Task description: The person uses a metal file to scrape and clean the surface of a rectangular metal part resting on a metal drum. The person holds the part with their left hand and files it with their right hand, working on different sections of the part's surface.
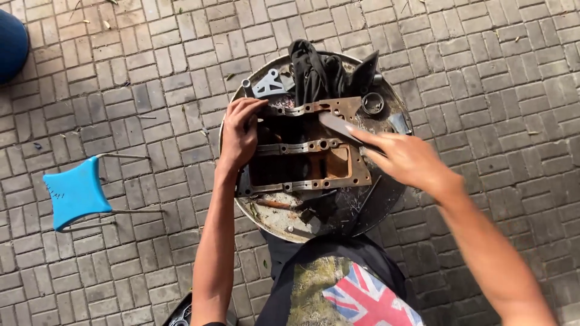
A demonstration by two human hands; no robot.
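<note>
Working surface: looking straight down on a round metal drum top, grimy and scratched, at centre frame on grey brick paving.
Main part: a rusty rectangular metal casing with a bolt-holed flange lies flat on the drum top, its open cavity facing up, a cross rib dividing it into an upper dark bay and a lower brown bay.
Left hand: the left hand is at the casing's left edge, centre-left of frame, fingers curled over the flange and gripping it; thumb side cannot be made out.
Right hand: the right hand comes in from the right of frame, closed around a flat grey blade-like tool; the hand is motion-blurred, so the exact grip cannot be told.
Tool position: the blade's tip lies over the casing's upper right corner, touching or just above the flange; which one is unclear.
Upper drum: a black rag is bunched at the top edge; a grey metal bracket sits to its left, a small metal ring to its right.
Left of frame: a blue stool with thin metal legs stands on the paving, well apart from the drum.
Upper left corner: part of a dark blue rounded object shows at the edge.
Bottom centre: the person's dark shirt with a flag print.
</note>
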